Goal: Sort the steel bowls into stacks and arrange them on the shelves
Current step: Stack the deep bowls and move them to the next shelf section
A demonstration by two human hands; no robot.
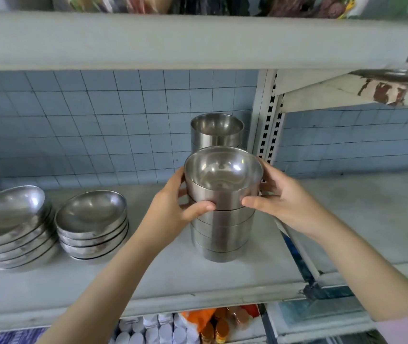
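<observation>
A tall stack of straight-sided steel bowls (223,219) stands on the grey shelf (163,276), right of centre. My left hand (173,207) wraps its left side and my right hand (280,199) wraps its right side, both thumbs pressed on the front near the top bowl. Directly behind it stands a second stack of the same bowls (216,131), against the tiled wall. At the left of the shelf sit two stacks of wide shallow steel bowls, one at the edge of view (11,227) and one beside it (91,224).
An upper shelf (173,40) hangs close overhead. A slotted upright post (270,125) stands right of the stacks, with a neighbouring shelf (372,219) beyond it. Below, white-capped containers (153,328) and orange packs (213,324) fill the lower level.
</observation>
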